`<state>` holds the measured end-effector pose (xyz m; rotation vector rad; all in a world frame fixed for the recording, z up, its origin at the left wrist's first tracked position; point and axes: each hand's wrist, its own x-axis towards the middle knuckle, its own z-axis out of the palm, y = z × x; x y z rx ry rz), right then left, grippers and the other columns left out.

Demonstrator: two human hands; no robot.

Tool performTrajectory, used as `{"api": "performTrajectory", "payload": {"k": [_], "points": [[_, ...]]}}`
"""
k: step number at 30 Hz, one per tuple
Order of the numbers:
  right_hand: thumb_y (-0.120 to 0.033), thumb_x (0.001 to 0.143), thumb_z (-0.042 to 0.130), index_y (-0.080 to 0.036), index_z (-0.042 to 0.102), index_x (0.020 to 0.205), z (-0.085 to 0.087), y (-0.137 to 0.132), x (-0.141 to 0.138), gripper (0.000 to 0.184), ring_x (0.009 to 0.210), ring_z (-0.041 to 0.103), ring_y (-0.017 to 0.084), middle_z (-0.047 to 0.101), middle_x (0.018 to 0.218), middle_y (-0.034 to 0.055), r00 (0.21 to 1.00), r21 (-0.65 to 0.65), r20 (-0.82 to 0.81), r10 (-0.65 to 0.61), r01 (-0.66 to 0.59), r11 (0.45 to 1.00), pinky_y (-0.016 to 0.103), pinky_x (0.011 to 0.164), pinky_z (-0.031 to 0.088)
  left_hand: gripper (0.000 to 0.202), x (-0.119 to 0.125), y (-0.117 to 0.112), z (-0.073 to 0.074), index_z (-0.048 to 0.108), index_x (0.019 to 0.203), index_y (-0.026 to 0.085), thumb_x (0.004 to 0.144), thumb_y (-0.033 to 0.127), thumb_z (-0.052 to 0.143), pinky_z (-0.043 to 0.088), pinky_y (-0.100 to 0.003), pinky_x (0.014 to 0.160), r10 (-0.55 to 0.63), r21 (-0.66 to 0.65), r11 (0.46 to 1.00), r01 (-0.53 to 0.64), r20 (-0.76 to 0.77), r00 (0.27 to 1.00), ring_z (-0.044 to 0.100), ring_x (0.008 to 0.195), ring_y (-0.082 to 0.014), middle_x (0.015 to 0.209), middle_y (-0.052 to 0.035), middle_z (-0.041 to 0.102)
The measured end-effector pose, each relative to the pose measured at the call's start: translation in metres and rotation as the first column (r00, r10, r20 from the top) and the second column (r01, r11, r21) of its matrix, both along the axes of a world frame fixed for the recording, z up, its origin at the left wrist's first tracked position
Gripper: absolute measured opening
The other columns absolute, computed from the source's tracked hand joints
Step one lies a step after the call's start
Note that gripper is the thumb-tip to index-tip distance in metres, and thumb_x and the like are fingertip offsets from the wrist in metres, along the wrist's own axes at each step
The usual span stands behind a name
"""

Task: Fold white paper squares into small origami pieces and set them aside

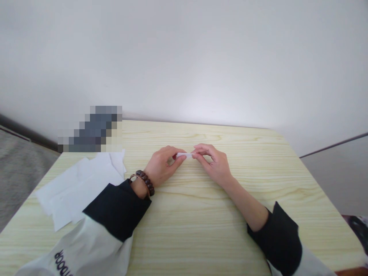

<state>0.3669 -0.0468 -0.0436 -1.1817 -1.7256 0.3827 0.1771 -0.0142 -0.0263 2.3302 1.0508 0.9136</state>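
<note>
Holds a small white paper [189, 155] between the left hand [162, 166] and the right hand [215, 165], out in front, over the far half of the table [186, 230]. Looks like a thin little strip, maybe folded, with the long way going from side to side – from one hand across to the other, almost in line with the back edge of the table. Lies to the right of the left hand and to the left of the right hand, right at the tips of both. Has the left hand closer in, thumb on the near side and fingers on the far side, pinched around the left end and hiding a good bit of it. Has the right hand at the other end, thumb and finger pinched together on the right tip, with a hollow palm. Shows only a short white piece in between. Cannot tell how many folds, or whether touching the table or held just above. Off to the left, well apart from the small white paper, a loose pile of white sheets [86, 188], next to the left sleeve [117, 209] – with a dark blurred patch [94, 130] behind, too blocky to name. Just behind the left hand, a string of dark beads [146, 180].
</note>
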Motion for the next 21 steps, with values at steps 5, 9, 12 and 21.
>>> {"api": "performTrajectory", "payload": {"k": [5, 9, 12, 21], "points": [[-0.028, 0.083, 0.063, -0.021, 0.066, 0.086, 0.0026, -0.0007, 0.0010, 0.009, 0.070, 0.068, 0.013, 0.072, 0.080, 0.0009, 0.998, 0.060, 0.066, -0.017, 0.013, 0.998, 0.023, 0.067, 0.054, 0.026, 0.0008, -0.0031, 0.0041, 0.069, 0.088, 0.015, 0.084, 0.033, 0.052, 0.040, -0.024, 0.058, 0.035, -0.208, 0.978, -0.025, 0.046, 0.998, 0.051, 0.060, -0.0118, 0.068, 0.0000, 0.063], [-0.024, 0.086, 0.059, -0.022, 0.067, 0.086, 0.0040, -0.0017, 0.0019, 0.008, 0.076, 0.067, 0.013, 0.071, 0.082, 0.0016, 0.990, 0.121, 0.121, 0.070, -0.084, 0.989, 0.024, 0.072, 0.053, 0.030, 0.0009, -0.0029, 0.0027, 0.070, 0.094, 0.016, 0.083, 0.038, 0.052, 0.041, -0.023, 0.054, 0.003, -0.334, 0.942, 0.033, 0.105, 0.995, 0.053, 0.059, -0.0125, 0.069, -0.0005, 0.065], [-0.023, 0.089, 0.056, -0.023, 0.068, 0.091, 0.0041, -0.0027, 0.0029, 0.012, 0.081, 0.066, 0.013, 0.071, 0.088, 0.0026, 0.972, 0.150, 0.203, 0.123, -0.154, 0.977, 0.025, 0.074, 0.053, 0.030, 0.0010, -0.0022, 0.0039, 0.071, 0.088, 0.017, 0.082, 0.040, 0.054, 0.041, -0.023, 0.052, -0.002, -0.375, 0.926, 0.044, 0.111, 0.994, 0.055, 0.058, -0.0133, 0.067, -0.0009, 0.066], [-0.024, 0.087, 0.055, -0.021, 0.067, 0.096, 0.0089, -0.0066, 0.0002, 0.014, 0.080, 0.065, 0.014, 0.070, 0.090, 0.0048, 0.985, 0.085, 0.053, 0.165, -0.169, 0.982, 0.028, 0.075, 0.053, 0.032, 0.0001, -0.0017, 0.0046, 0.070, 0.084, 0.014, 0.082, 0.042, 0.055, 0.037, -0.022, 0.049, 0.027, -0.431, 0.902, 0.030, 0.126, 0.992, 0.051, 0.054, -0.0113, 0.066, -0.0010, 0.065]]}}
